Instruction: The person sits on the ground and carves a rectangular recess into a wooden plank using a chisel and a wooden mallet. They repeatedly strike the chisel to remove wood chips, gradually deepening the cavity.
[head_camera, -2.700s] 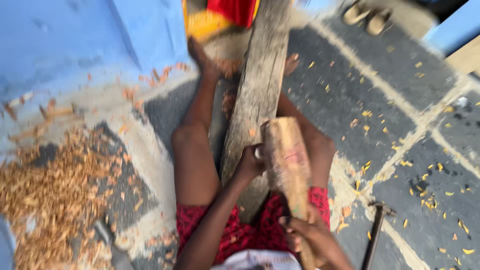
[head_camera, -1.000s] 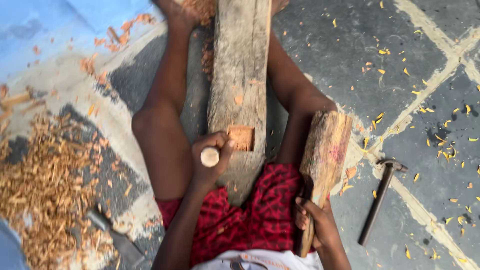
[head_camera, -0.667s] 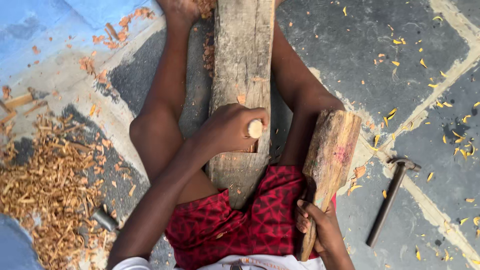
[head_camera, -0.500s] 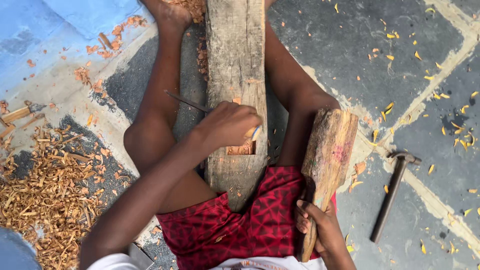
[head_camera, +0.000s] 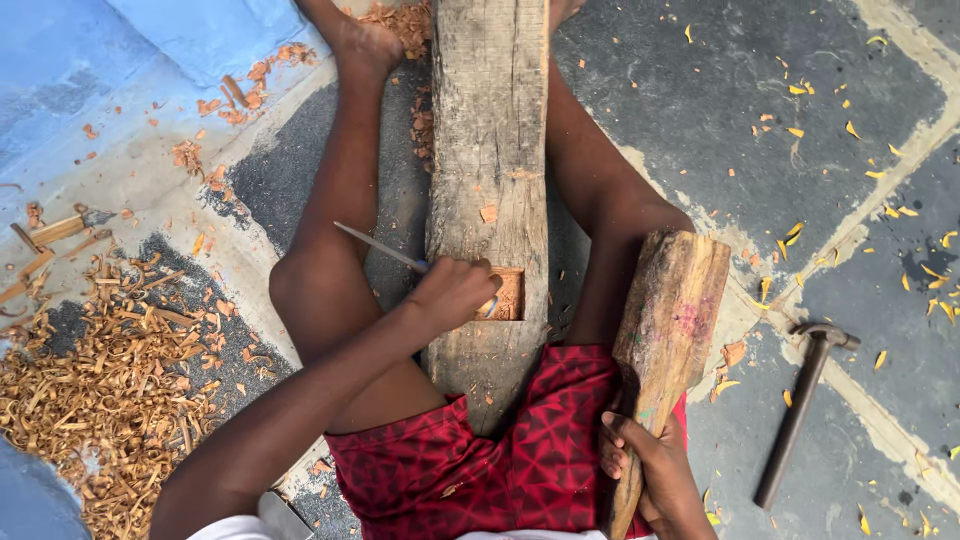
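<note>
In the head view, a small carved wooden block (head_camera: 505, 293) was seen lying on a long weathered plank (head_camera: 490, 150) that ran between the person's outstretched legs. The block was judged light, stiff and easily shifted, so that it would best be steadied by its sides against the plank rather than lifted. The left hand (head_camera: 452, 293) was closed around a slender metal chisel (head_camera: 380, 247), whose shaft slanted up and to the left, its tip hidden at the block; the knuckles lay touching the block's left edge. The right hand (head_camera: 650, 470) was clenched around the narrow lower end of a heavy wooden mallet (head_camera: 668, 320), held upright just beside the right thigh. A claw hammer (head_camera: 800, 410) lay untouched on the dark floor to the right, and a heap of wood shavings (head_camera: 90, 390) was spread to the left.
</note>
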